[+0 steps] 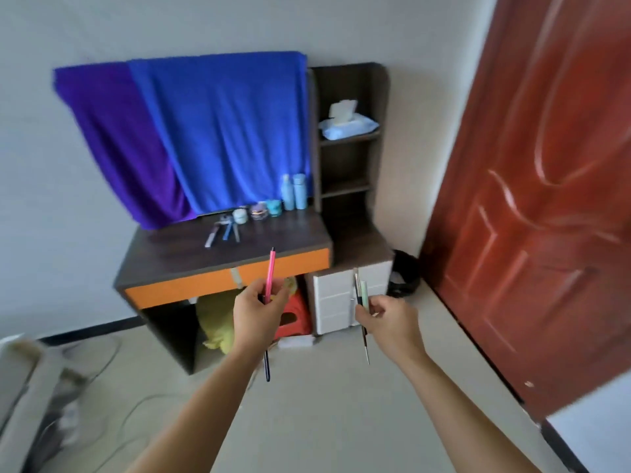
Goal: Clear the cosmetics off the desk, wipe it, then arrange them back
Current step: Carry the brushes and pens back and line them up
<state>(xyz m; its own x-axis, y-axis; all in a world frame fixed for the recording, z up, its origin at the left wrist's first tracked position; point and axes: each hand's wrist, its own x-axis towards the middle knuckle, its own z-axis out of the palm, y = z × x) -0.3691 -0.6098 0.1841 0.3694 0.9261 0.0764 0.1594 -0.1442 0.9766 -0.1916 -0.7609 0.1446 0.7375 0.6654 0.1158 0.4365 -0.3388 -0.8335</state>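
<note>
While both hands are raised in front of the dark counter (283, 238) without touching it, each is curled round slim cosmetics. The left hand (261, 310) pinches a pink pencil (271, 268) that points up and a dark blue pencil (267, 365) that hangs below the fist. The right hand (389, 319) grips a pale green stick (364, 293) together with a thin dark brush (358, 295), held nearly upright. At the far edge of the counter stand two light blue bottles (293, 192), with a row of small jars (257, 211) to their left. Nearer and further left lie a few loose sticks (223, 232). A blue towel (222, 131) and a purple towel (116, 138) hang behind the counter. To the right, a pack of wipes (348, 126) sits on a shelf (350, 138), beside a red door (529, 199)
</note>
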